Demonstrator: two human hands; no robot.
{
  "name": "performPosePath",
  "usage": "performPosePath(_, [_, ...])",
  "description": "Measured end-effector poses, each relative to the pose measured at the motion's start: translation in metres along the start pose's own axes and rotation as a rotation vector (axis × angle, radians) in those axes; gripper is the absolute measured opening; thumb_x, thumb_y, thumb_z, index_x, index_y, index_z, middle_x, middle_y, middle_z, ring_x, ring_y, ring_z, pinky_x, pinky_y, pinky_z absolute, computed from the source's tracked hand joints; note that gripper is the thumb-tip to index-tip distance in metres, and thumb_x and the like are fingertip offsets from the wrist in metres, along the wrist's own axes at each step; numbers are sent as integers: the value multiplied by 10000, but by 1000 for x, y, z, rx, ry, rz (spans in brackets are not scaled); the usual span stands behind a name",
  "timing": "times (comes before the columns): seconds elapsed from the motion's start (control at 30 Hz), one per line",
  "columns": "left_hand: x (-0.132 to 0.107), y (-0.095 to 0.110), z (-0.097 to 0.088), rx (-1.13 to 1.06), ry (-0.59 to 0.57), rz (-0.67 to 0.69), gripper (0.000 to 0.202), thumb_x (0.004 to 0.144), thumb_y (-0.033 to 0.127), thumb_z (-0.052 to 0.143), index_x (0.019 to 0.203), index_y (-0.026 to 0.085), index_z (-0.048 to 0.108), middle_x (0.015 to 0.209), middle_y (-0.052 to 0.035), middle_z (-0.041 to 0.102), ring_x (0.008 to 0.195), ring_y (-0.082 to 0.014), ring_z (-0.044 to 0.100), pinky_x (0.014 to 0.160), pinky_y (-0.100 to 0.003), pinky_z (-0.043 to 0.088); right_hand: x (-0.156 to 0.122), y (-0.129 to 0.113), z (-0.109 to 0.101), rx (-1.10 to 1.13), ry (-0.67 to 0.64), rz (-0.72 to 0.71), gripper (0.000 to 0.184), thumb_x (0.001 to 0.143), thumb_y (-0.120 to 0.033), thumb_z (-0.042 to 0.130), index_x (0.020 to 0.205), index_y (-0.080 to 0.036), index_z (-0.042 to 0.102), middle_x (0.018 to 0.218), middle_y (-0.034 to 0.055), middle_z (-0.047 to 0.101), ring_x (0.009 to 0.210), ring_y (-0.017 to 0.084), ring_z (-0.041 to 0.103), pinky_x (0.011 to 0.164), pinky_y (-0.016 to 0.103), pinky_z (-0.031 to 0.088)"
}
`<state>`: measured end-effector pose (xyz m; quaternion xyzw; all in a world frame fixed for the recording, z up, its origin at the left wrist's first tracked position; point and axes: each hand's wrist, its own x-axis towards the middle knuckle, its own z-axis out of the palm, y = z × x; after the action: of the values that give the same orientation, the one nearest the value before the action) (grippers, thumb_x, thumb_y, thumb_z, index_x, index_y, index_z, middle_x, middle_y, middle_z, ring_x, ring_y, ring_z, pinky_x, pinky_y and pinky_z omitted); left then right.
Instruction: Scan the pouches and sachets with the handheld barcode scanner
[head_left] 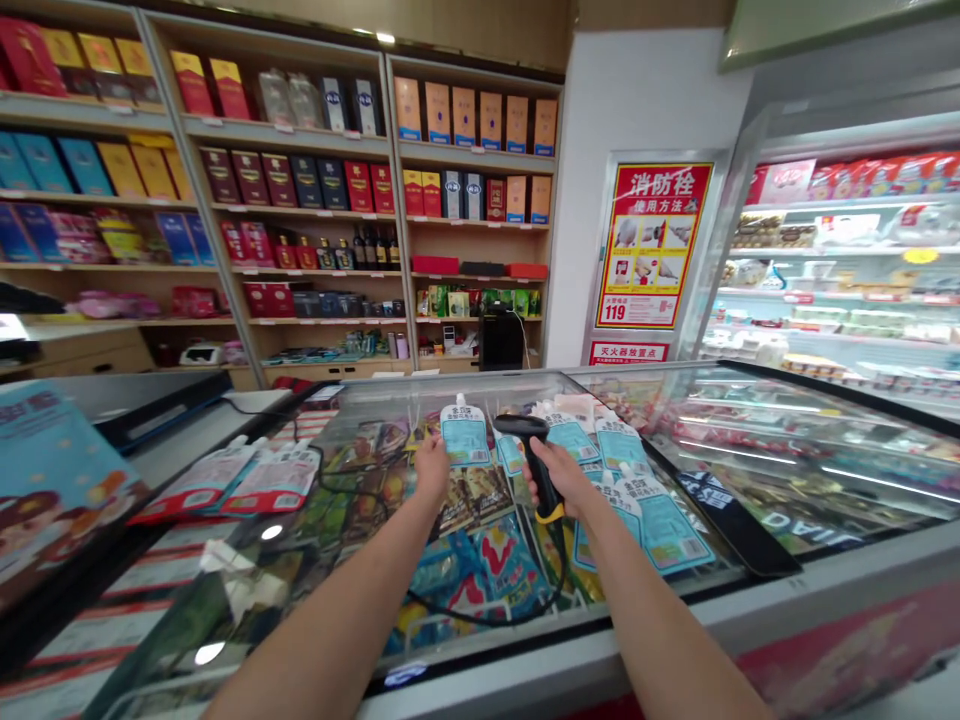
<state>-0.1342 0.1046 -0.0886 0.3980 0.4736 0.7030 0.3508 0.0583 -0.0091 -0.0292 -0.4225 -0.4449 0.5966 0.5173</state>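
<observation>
My right hand is wrapped round the yellow-trimmed handle of a black barcode scanner, its head tilted to the left. A light-blue and white spouted pouch stands roughly upright in my left hand, gripped at its left edge. Between the two hands is a small gap. More blue spouted pouches lie in a loose pile on the freezer's glass top, right of and behind the scanner. On the left of the glass lie a few red and blue spouted pouches.
Under the glass lid of the chest freezer are colourful packets. The scanner's black cable loops across the glass. A black frame strip runs at the right. Shelves of boxes and a lit chiller stand behind.
</observation>
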Motion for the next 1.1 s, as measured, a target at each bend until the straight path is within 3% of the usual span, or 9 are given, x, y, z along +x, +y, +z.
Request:
performPosePath(0.13, [0, -6, -3, -83, 41, -31, 142, 678, 297, 562, 682, 155, 558, 571, 27, 540, 539, -111, 508, 571, -245, 437, -4, 0, -3, -101, -45, 32, 295, 820, -476, 548, 869, -196, 470, 512, -59, 539, 360, 86, 478, 329, 198, 428])
performPosePath(0.43, [-6, 4, 0, -226, 60, -137, 99, 700, 259, 531, 699, 160, 527, 594, 32, 554, 546, -109, 536, 614, -269, 466, -13, -1, 0, -267, -79, 117, 222, 882, -386, 498, 793, -189, 446, 521, -54, 542, 366, 77, 479, 327, 185, 431])
performPosePath(0.77, [-9, 5, 1, -268, 43, -128, 118, 696, 264, 558, 669, 153, 530, 582, 14, 579, 516, -110, 545, 588, -272, 476, -12, 3, -2, -256, -69, 137, 228, 867, -414, 506, 850, -193, 452, 509, -62, 529, 356, 77, 470, 324, 179, 414])
performPosePath(0.93, [-4, -4, 0, -242, 55, -118, 174, 687, 316, 587, 665, 149, 542, 610, 4, 595, 544, -118, 558, 635, -301, 488, -12, 4, -1, -253, -56, 136, 251, 856, -431, 517, 811, -195, 445, 514, -57, 538, 353, 76, 465, 326, 183, 413])
performPosePath(1.1, [-1, -12, 0, -211, 51, -136, 193, 715, 327, 588, 698, 135, 581, 603, 4, 592, 551, -118, 555, 589, -269, 471, -12, 6, 3, -248, -77, 124, 234, 860, -423, 508, 864, -195, 459, 510, -57, 534, 356, 83, 471, 327, 188, 415])
